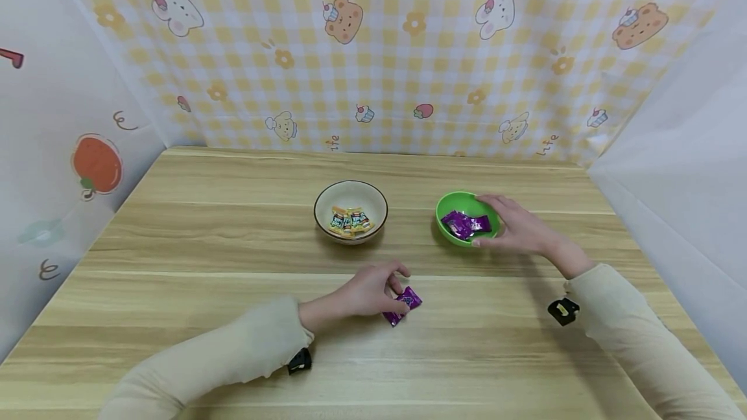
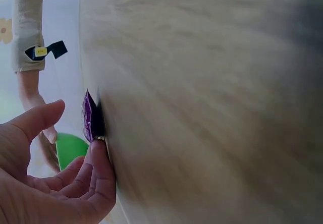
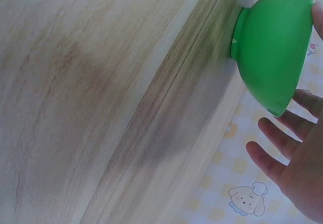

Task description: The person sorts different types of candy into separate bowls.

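A purple wrapped candy (image 1: 412, 299) lies on the table, with my left hand (image 1: 366, 290) over it. Seen from the left wrist, the thumb of that hand is spread away and the fingertips meet the lower end of the candy (image 2: 91, 117) without a pinch. My right hand (image 1: 516, 229) is at the right side of a green bowl (image 1: 448, 202), thumb near its front rim and index finger by its back rim. Its other fingers (image 3: 272, 161) stretch out, spread apart, beside the bowl (image 3: 275, 47). Several purple wrapped candies (image 1: 461, 224) lie inside the green bowl.
Left of the green bowl stands a cream bowl (image 1: 364, 194) with a dark rim, holding several yellow wrapped candies (image 1: 349, 220). Both bowls are on a wooden table (image 1: 233, 212). A yellow checked cloth (image 1: 379, 70) hangs behind it, with pale sheets at both sides.
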Motion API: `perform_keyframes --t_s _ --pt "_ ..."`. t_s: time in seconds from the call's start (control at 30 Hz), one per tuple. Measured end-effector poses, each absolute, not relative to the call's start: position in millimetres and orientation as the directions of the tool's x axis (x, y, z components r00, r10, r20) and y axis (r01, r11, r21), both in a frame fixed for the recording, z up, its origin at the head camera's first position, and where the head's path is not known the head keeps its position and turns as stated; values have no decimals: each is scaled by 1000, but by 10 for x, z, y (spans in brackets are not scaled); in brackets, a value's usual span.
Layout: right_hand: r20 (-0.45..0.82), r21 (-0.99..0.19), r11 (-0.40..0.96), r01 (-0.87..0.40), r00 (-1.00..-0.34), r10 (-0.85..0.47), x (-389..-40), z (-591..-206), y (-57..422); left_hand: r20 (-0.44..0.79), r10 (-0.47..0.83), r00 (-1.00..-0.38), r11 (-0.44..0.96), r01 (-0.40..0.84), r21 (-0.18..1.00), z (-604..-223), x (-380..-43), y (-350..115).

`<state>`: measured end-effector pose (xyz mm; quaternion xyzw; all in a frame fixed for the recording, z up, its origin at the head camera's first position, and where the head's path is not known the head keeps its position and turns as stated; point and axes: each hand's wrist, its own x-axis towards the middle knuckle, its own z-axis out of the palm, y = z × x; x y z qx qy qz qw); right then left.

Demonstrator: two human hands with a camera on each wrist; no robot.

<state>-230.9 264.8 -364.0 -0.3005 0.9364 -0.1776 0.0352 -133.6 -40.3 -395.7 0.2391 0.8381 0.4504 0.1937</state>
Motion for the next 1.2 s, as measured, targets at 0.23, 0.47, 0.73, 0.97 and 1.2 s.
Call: perform_keyframes --t_s 0.23,0.47,0.73,0.97,1.2 --pt "48 -353 754 -554 -816 -577 -2306 -3642 2654 -36 633 -773 556 422 716 -3955 -1299 -352" --pt "57 -355 753 -555 -816 -575 -2304 -3640 2650 -22 671 -741 588 514 624 -3962 -1304 -332" --pt "53 -355 751 -556 -814 -578 -2301 -3629 2650 -58 687 -725 612 534 583 -3933 -1305 -323" --pt "43 -354 756 -550 -817 -575 -2302 -3637 2656 -52 695 -717 600 539 591 -3933 -1307 -314" --pt "30 -353 762 -542 -821 -570 -2305 -3642 2653 -86 666 -741 585 448 676 -3952 -1318 -316"
